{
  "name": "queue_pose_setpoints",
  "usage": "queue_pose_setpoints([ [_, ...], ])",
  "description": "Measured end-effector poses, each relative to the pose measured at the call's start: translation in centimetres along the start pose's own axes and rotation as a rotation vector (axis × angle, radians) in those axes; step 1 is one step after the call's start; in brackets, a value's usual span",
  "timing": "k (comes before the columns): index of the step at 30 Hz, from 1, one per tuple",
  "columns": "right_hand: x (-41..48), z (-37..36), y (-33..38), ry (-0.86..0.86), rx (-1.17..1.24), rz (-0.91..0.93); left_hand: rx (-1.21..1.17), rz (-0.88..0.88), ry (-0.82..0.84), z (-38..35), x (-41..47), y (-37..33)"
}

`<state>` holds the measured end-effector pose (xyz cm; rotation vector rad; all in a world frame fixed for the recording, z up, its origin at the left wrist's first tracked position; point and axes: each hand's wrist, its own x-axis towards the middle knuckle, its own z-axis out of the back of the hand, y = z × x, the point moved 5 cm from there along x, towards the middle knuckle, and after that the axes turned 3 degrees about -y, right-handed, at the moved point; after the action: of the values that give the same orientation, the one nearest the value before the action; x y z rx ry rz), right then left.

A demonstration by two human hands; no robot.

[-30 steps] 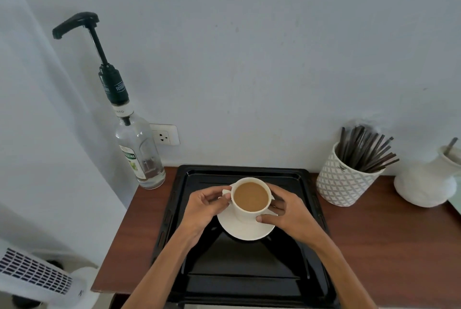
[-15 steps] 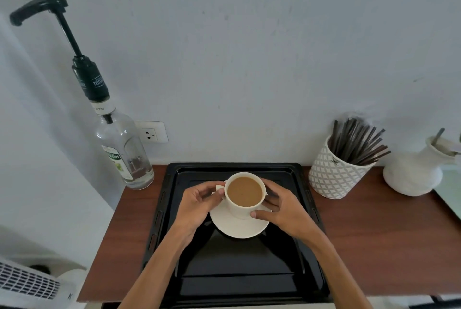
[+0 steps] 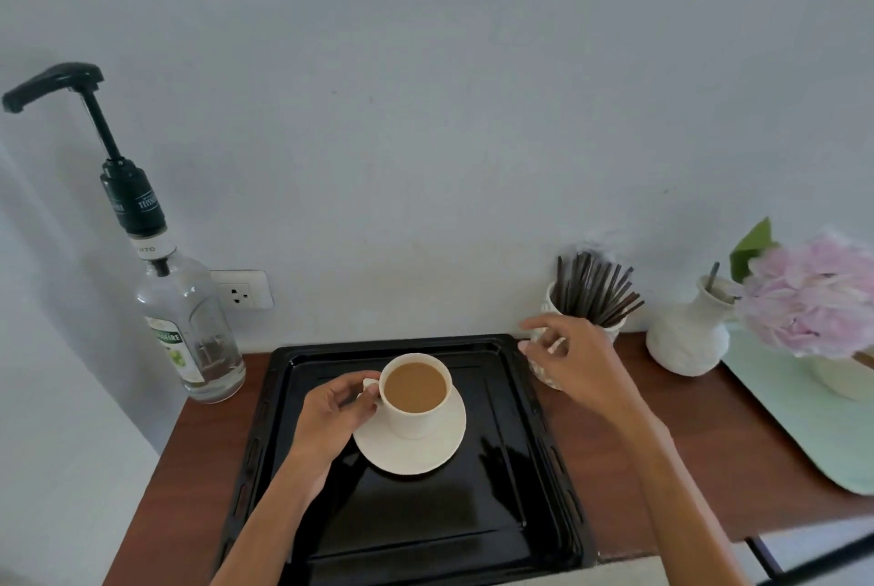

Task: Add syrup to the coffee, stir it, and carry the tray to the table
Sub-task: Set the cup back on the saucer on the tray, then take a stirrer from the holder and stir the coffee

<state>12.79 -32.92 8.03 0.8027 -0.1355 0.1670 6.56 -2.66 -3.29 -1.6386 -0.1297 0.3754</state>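
A white cup of milky coffee (image 3: 415,389) stands on a white saucer (image 3: 425,448) in the far half of a black tray (image 3: 425,524). My left hand (image 3: 333,415) pinches the cup's handle on its left side. My right hand (image 3: 574,358) hovers with spread fingers over the tray's far right corner, in front of a white patterned pot of dark stir sticks (image 3: 593,290). A clear syrup bottle (image 3: 189,334) with a tall black pump (image 3: 52,86) stands at the back left of the wooden counter (image 3: 662,439).
A white vase (image 3: 688,337) sits right of the stick pot. A pale green tray (image 3: 804,420) with a pot of pink flowers (image 3: 813,297) lies at the right edge. A wall socket (image 3: 241,290) is behind the bottle.
My right hand has let go of the cup and risen to the right toward the stick pot. My left hand stays on the cup's handle. The view has swung right.
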Motion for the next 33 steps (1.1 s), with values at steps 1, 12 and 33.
queue_pose_setpoints([
  [1,0.0,1.6,0.0,-0.098,-0.030,0.011,-0.003,-0.001,-0.002,0.0,0.0,0.0],
  [12,-0.1,6.7,-2.9,-0.432,-0.231,-0.161,-0.010,-0.006,-0.047,0.1,-0.8,0.1],
  [33,-0.5,7.5,7.3,-0.466,-0.129,0.273,-0.014,-0.014,-0.058,0.5,-1.0,0.1],
])
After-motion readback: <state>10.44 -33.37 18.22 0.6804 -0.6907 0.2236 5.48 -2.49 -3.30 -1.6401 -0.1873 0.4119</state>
